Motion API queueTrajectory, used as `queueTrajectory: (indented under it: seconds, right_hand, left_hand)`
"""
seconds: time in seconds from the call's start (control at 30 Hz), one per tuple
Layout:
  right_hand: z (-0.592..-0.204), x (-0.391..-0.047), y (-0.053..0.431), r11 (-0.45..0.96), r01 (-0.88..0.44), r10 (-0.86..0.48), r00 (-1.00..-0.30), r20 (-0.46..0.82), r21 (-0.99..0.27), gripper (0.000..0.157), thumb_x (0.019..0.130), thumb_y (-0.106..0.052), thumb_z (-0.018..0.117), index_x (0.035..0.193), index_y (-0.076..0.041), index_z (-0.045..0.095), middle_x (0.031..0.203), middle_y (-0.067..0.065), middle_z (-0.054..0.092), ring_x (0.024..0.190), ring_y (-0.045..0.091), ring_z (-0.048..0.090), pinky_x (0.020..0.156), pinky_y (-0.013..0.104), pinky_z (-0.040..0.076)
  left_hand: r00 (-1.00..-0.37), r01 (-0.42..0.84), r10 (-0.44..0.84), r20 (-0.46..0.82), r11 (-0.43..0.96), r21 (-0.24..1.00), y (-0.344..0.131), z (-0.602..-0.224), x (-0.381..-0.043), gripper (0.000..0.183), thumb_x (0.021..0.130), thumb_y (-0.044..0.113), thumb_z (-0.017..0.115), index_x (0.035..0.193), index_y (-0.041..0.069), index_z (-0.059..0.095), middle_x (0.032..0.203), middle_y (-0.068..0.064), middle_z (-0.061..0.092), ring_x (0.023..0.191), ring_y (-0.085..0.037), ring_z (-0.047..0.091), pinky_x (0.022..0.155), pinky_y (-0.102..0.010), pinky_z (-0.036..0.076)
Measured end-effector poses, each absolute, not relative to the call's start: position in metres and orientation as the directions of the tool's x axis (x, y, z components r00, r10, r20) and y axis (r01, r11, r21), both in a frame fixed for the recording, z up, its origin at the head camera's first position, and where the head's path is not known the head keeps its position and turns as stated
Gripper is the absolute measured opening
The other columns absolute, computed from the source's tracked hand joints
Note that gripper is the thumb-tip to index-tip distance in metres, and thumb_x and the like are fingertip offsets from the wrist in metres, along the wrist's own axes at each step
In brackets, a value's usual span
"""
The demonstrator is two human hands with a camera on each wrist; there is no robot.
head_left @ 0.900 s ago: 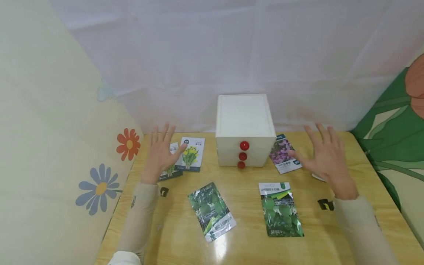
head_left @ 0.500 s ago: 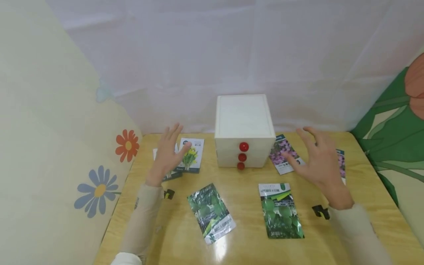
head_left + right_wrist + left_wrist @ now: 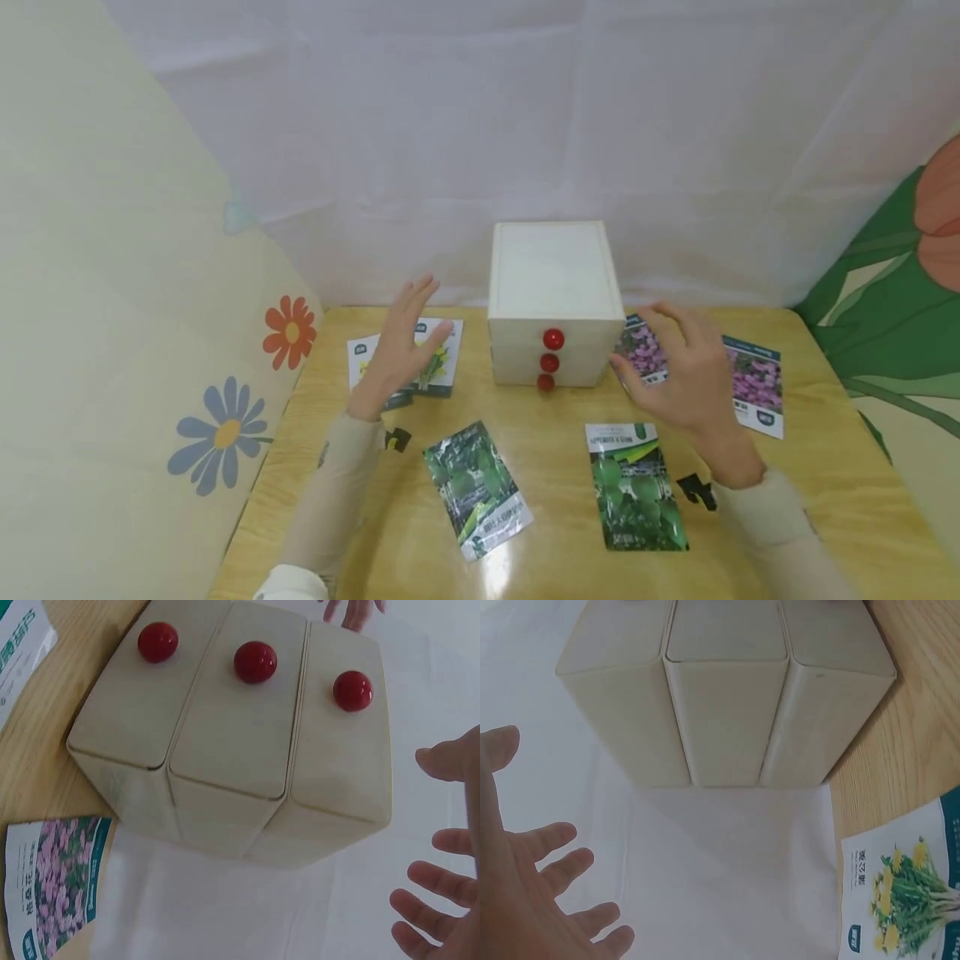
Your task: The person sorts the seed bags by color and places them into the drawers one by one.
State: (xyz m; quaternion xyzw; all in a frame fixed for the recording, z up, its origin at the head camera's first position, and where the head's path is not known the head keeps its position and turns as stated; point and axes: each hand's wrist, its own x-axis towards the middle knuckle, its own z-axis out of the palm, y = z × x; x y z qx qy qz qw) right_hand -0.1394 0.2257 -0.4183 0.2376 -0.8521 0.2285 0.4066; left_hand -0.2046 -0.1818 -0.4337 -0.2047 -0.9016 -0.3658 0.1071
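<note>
A small white drawer cabinet point(image 3: 555, 271) stands at the back of the table, its several drawers stacked, with round red knobs point(image 3: 553, 339) on the front. My left hand point(image 3: 401, 358) hovers to its left, fingers extended and thumb apart, holding nothing. Partly behind that hand lie two yellow-flower packets point(image 3: 448, 360). To the cabinet's right my right hand point(image 3: 686, 379) hangs in the air, fingers slightly bent and holding nothing. The right wrist view shows its thumb and fingers apart from the cabinet point(image 3: 232, 742). Two pink-flower packets point(image 3: 757, 385) lie around this hand, one partly covered.
Two green leafy packets lie nearer on the wooden table, one tilted point(image 3: 478, 492) left of centre, another point(image 3: 636, 492) to the right. A white cloth point(image 3: 420, 150) hangs behind. Flower-patterned panels point(image 3: 225, 433) border both sides.
Both hands have moved inward toward the cabinet, the right hand farther and with its fingers more bent. More of the far-right pink-flower packet now shows. Packets and cabinet have stayed in place.
</note>
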Motion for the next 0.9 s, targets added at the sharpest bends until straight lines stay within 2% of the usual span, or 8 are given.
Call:
queueTrajectory:
  seconds: [0.23,0.37,0.53,0.67,0.9]
  right_hand:
    - [-0.419,-0.144,0.211,0.749,-0.633,-0.227,-0.523,0.821,-0.196,0.062,0.093,-0.046,0.070,0.129,0.004,0.070,0.121,0.030,0.068,0.103,0.050,0.064,0.088,0.066,0.052]
    - [-0.420,-0.146,0.204,0.717,-0.666,-0.233,-0.505,0.831,-0.204,0.059,0.095,-0.043,0.070,0.127,0.006,0.070,0.120,0.031,0.067,0.101,0.049,0.065,0.089,0.062,0.054]
    - [-0.422,-0.149,0.196,0.675,-0.708,-0.233,-0.469,0.852,-0.205,0.055,0.097,-0.040,0.071,0.125,0.007,0.071,0.117,0.032,0.067,0.100,0.049,0.065,0.089,0.060,0.054]
    - [-0.424,-0.150,0.191,0.655,-0.723,-0.230,-0.466,0.854,-0.218,0.054,0.098,-0.037,0.071,0.126,0.009,0.069,0.118,0.033,0.066,0.099,0.049,0.062,0.085,0.059,0.053]
    - [-0.428,-0.149,0.184,0.664,-0.713,-0.230,-0.481,0.846,-0.225,0.054,0.097,-0.036,0.071,0.129,0.008,0.069,0.117,0.032,0.066,0.095,0.047,0.062,0.078,0.058,0.056]
  left_hand:
    - [-0.872,0.490,0.320,0.371,0.593,0.639,-0.170,-0.433,-0.209,0.075,0.108,0.062,0.048,0.169,0.024,0.030,0.178,0.003,0.023,0.167,-0.028,0.012,0.133,-0.066,0.012]
    - [-0.853,0.522,0.345,0.392,0.563,0.641,-0.165,-0.432,-0.211,0.070,0.109,0.050,0.053,0.169,0.022,0.030,0.178,0.002,0.023,0.166,-0.026,0.017,0.134,-0.063,0.016]
    - [-0.822,0.569,0.370,0.432,0.518,0.639,-0.160,-0.433,-0.214,0.069,0.110,0.051,0.050,0.168,0.018,0.033,0.177,0.000,0.026,0.164,-0.027,0.022,0.135,-0.060,0.017]
    - [-0.802,0.597,0.382,0.459,0.486,0.638,-0.154,-0.433,-0.219,0.067,0.111,0.049,0.050,0.167,0.016,0.034,0.176,-0.002,0.028,0.164,-0.028,0.025,0.135,-0.055,0.019]
    - [-0.798,0.602,0.382,0.467,0.448,0.661,-0.145,-0.431,-0.222,0.061,0.111,0.032,0.053,0.166,0.016,0.035,0.176,-0.002,0.029,0.163,-0.027,0.027,0.135,-0.055,0.021]
